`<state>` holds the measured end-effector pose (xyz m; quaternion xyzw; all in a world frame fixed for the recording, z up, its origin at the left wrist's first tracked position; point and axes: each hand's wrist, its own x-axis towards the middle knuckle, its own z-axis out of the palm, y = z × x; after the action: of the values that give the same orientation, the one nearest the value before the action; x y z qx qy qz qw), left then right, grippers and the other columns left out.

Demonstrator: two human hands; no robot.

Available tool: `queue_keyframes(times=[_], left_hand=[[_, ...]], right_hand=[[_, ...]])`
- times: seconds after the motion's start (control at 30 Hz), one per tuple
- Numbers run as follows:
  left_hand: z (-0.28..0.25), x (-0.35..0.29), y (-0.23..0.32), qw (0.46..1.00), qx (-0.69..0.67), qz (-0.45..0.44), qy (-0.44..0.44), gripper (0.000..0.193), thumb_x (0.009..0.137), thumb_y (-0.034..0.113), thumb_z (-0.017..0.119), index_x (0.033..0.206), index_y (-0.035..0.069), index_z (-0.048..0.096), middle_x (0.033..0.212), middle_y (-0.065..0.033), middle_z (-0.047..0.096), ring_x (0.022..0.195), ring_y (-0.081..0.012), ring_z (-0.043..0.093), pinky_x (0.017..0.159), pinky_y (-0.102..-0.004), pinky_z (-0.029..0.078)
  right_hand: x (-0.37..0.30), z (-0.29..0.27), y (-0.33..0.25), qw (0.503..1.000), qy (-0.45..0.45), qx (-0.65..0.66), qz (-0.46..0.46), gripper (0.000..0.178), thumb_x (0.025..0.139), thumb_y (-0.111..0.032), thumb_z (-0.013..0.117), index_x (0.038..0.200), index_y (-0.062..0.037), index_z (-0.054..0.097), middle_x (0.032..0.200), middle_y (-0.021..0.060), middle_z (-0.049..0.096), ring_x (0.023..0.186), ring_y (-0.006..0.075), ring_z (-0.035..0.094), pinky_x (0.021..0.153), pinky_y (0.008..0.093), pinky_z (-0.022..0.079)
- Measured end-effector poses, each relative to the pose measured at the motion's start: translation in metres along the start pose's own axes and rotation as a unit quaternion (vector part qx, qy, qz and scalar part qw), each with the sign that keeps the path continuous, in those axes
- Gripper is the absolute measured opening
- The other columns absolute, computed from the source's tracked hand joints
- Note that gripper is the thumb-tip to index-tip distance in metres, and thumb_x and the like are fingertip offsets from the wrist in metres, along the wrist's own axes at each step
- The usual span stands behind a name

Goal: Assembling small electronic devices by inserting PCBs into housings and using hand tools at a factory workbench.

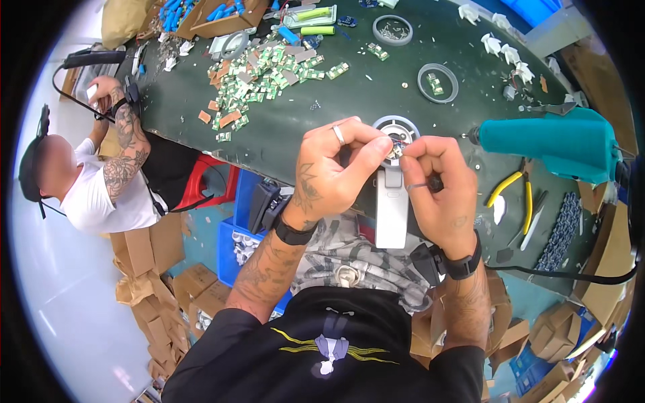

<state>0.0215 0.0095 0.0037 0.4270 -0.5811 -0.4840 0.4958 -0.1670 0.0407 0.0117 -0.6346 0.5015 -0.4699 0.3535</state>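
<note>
In front of me, a white handle point(392, 215) with a round grey ring-shaped head point(406, 123) points toward my lap at the table's near side. Inside the ring, a small circuit board with thin wires point(396, 148) shows between my fingertips. My left hand point(334, 161) is closed, its thumb and index finger pinching at the left of this board. From the right, my right hand point(442, 188) pinches at the board's lower right, its other fingers curled. The fingertips hide exactly which bit each hand grips.
Green boards point(252, 84) lie piled at left on the dark table point(363, 94). Grey rings point(438, 84) stand farther back. To the right are a teal electric screwdriver point(544, 144), yellow-handled pliers point(505, 188) and a dark bundle point(561, 232). A co-worker point(101, 168) works at left; boxes point(154, 248) crowd the floor.
</note>
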Motion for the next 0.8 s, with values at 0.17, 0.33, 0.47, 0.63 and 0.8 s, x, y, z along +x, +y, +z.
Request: queue_keyframes(times=[0.17,0.33,0.47,0.63,0.8], left_hand=[[-0.0012,0.0011,0.0030,1.000,0.009,-0.002,-0.004,0.008,0.095,0.005,0.074,0.091,-0.002,0.075,0.074,-0.0031,0.065,0.062,-0.0076,0.053,0.057,-0.0264,0.039],[0.0004,0.0009,0.0056,1.000,0.005,-0.013,-0.007,0.007,0.095,0.004,0.073,0.093,-0.002,0.075,0.076,-0.0033,0.066,0.064,-0.0076,0.054,0.058,-0.0262,0.040],[-0.0045,-0.0025,0.0069,0.999,0.030,-0.010,-0.010,0.006,0.096,0.002,0.072,0.094,-0.004,0.075,0.079,-0.0046,0.068,0.070,-0.0077,0.060,0.061,-0.0251,0.043],[-0.0002,0.0001,0.0067,0.999,-0.006,-0.023,-0.022,0.007,0.098,0.001,0.071,0.095,-0.004,0.074,0.081,-0.0033,0.068,0.071,-0.0067,0.060,0.063,-0.0243,0.045],[0.0006,-0.0005,0.0073,1.000,-0.005,-0.016,-0.012,0.007,0.098,0.002,0.071,0.096,-0.004,0.074,0.081,-0.0035,0.068,0.071,-0.0071,0.060,0.063,-0.0248,0.045]], right_hand=[[0.0011,0.0026,0.0011,1.000,0.004,0.019,-0.001,0.019,0.096,0.002,0.073,0.111,-0.0037,0.063,0.063,0.0004,0.050,0.055,0.0093,0.046,0.052,0.0275,0.040],[0.0002,0.0013,-0.0002,1.000,0.004,0.011,0.002,0.019,0.096,0.002,0.072,0.111,-0.0034,0.062,0.064,0.0010,0.053,0.055,0.0097,0.049,0.053,0.0276,0.041],[0.0003,0.0029,-0.0027,0.999,-0.012,0.032,0.014,0.017,0.098,0.001,0.071,0.112,-0.0028,0.061,0.065,0.0019,0.055,0.056,0.0104,0.052,0.053,0.0284,0.043],[0.0011,-0.0012,0.0019,0.999,-0.010,0.037,0.013,0.017,0.098,0.001,0.071,0.112,-0.0025,0.061,0.066,0.0036,0.059,0.056,0.0108,0.053,0.054,0.0287,0.044],[0.0039,-0.0004,0.0022,0.999,0.004,0.032,0.023,0.018,0.097,-0.001,0.073,0.111,-0.0037,0.062,0.064,0.0023,0.055,0.056,0.0093,0.052,0.053,0.0283,0.043]])
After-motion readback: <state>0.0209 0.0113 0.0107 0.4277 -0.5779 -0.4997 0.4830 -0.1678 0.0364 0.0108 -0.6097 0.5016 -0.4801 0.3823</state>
